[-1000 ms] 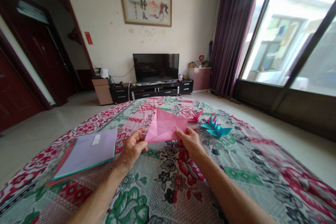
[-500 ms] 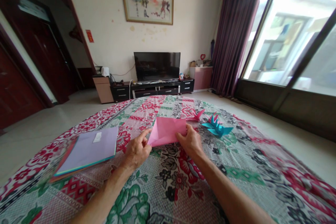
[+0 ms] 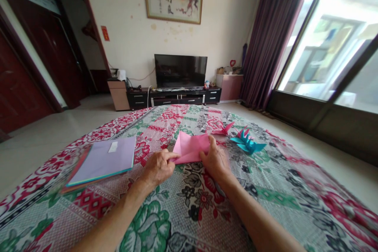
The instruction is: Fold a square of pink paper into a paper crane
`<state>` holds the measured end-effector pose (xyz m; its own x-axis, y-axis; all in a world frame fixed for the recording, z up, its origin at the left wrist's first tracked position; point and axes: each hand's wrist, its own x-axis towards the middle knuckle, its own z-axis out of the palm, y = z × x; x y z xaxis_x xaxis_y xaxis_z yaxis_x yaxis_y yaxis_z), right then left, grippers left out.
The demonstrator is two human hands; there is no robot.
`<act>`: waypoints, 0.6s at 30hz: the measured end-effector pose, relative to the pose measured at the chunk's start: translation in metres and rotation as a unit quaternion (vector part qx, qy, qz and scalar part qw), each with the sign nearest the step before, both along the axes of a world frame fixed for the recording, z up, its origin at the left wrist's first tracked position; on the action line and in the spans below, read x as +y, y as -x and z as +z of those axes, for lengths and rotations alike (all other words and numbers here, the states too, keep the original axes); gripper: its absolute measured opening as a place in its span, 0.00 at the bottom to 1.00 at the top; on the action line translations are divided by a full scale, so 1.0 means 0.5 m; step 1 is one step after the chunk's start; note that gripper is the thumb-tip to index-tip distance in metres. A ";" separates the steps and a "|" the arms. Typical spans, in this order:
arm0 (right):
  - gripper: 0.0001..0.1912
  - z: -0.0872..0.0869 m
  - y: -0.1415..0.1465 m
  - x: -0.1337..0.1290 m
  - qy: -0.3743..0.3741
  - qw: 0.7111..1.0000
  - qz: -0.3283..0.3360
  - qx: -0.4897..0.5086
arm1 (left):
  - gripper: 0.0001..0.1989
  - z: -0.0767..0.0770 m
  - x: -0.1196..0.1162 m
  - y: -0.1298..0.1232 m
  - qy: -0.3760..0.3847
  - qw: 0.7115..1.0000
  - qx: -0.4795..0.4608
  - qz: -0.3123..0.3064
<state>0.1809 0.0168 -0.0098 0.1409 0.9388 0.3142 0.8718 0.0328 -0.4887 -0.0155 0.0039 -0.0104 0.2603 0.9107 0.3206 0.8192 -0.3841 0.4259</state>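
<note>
The left hand (image 3: 159, 166), nearly closed, pinches the pink paper (image 3: 191, 146) near its left corner; the right hand (image 3: 216, 160), half curled, grips its right side.

The paper (image 3: 191, 147) is pink, the tablecloth (image 3: 203, 201) flowered red, green, black.

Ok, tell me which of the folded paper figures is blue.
The blue figure is the one nearest the camera, to the right of the right hand; the pink figures lie farther back.
</note>
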 end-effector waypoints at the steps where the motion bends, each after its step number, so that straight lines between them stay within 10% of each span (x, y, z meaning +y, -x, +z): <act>1: 0.34 -0.002 -0.001 0.000 -0.009 1.000 0.001 -0.001 | 0.20 0.000 0.000 0.000 0.001 1.000 0.006 0.000; 10: 0.21 -0.004 -0.009 -0.011 -0.097 0.990 0.023 -0.099 | 0.20 -0.002 0.001 0.001 -0.001 1.000 -0.005 0.002; 18: 0.12 0.014 -0.011 0.000 -0.022 0.971 0.159 -0.178 | 0.17 -0.001 0.004 0.000 0.005 1.000 -0.030 0.007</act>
